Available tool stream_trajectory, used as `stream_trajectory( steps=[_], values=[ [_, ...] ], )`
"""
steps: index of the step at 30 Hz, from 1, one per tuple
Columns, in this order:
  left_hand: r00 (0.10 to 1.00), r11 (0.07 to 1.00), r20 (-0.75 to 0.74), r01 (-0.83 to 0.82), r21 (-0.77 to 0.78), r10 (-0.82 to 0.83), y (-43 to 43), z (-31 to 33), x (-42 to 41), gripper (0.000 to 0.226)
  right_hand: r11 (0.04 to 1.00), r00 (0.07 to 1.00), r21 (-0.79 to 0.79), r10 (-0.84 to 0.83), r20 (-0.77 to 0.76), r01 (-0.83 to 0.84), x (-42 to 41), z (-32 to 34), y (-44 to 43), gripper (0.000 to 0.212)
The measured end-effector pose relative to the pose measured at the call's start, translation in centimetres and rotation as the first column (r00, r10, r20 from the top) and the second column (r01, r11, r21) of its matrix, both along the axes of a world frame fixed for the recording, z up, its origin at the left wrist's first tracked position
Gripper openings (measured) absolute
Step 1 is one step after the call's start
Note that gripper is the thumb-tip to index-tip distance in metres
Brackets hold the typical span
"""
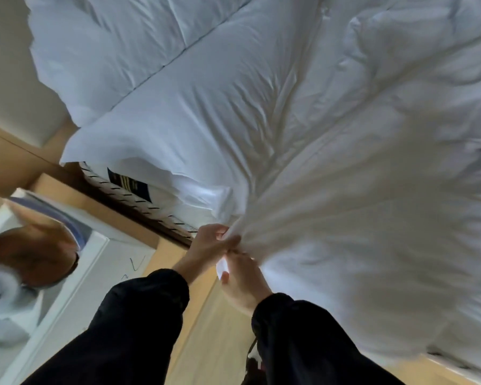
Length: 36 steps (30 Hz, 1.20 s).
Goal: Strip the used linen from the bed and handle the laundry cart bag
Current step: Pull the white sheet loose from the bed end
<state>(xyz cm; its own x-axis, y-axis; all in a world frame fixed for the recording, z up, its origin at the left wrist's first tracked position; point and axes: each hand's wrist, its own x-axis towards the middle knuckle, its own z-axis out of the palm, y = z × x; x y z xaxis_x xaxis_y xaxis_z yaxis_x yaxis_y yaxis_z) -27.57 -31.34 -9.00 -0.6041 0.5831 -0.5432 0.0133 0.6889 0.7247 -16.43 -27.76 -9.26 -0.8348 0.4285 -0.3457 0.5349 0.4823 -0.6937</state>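
Now the left hand and right hand have a tight grip on the bunched sheet at six o'clock; stripping it next needs a firm pull.

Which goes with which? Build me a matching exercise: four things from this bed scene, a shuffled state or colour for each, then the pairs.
1 sheet
2 pillow
3 mattress corner
4 sleeves

A black
B bared, dark label showing
C lying flat, untouched
D bunched, gripped by left hand and right hand

Pairs: 1-D, 2-C, 3-B, 4-A
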Motion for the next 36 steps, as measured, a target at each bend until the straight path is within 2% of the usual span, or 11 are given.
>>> stream_trajectory(
  steps=[3,7,10,14,15,18,20,23,27,32,36],
  values=[
    [0.993,0.993,-0.083,0.074,-0.091,-0.082,0.6,-1.3,1.0,0.024,0.999,0.999,-0.002,-0.035,0.016,0.035,2.1,-1.5,0.0,0.038],
    [0.948,0.99,-0.315,0.007,-0.14,-0.052,1.2,-3.3,2.7,0.025,0.988,0.989,0.037,-0.149,-0.025,0.15,4.9,-2.5,0.8,0.042],
    [0.919,0.985,-0.395,-0.067,-0.16,-0.002,1.5,-4.2,4.0,0.018,0.938,0.941,0.125,-0.307,-0.143,0.325,6.5,-2.8,1.6,0.034],
    [0.95,0.992,-0.305,-0.095,-0.078,0.067,0.9,-3.0,5.1,0.052,0.789,0.864,0.357,-0.431,-0.259,0.501,9.1,-3.3,3.6,0.021],
    [0.96,0.992,-0.279,-0.073,-0.105,0.041,0.6,-2.6,5.1,0.052,0.749,0.85,0.404,-0.463,-0.251,0.526,9.9,-3.4,4.0,0.024],
    [0.974,0.99,-0.218,0.022,-0.14,-0.053,0.1,-1.8,4.8,0.017,0.618,0.758,0.479,-0.628,-0.177,0.624,13.0,-3.5,4.7,0.037],
    [0.99,0.997,-0.136,0.033,-0.063,-0.041,-0.2,-1.4,4.8,0.023,0.529,0.66,0.486,-0.739,-0.139,0.695,15.4,-3.7,4.7,0.051],
    [0.999,1.0,0.036,0.01,0.024,-0.011,-0.8,-1.0,5.1,0.044,0.424,0.49,0.455,-0.871,-0.031,0.783,19.2,-4.0,4.9,0.082],
    [0.987,0.998,0.158,0.05,-0.05,-0.042,-0.6,-1.1,5.7,0.053,0.309,0.277,0.345,-0.951,0.14,0.886,22.8,-3.1,7.4,0.102],
    [0.997,0.994,0.006,0.075,-0.077,-0.075,1.5,-0.6,7.5,0.045,0.176,0.178,-0.025,-0.971,0.158,0.984,23.9,-1.7,9.4,0.07],
    [0.987,1.0,-0.16,0.016,0.011,-0.014,1.2,-0.4,9.5,0.052,0.158,0.175,-0.109,-0.971,0.163,0.981,24.9,-2.3,8.9,0.043]
  ],
)
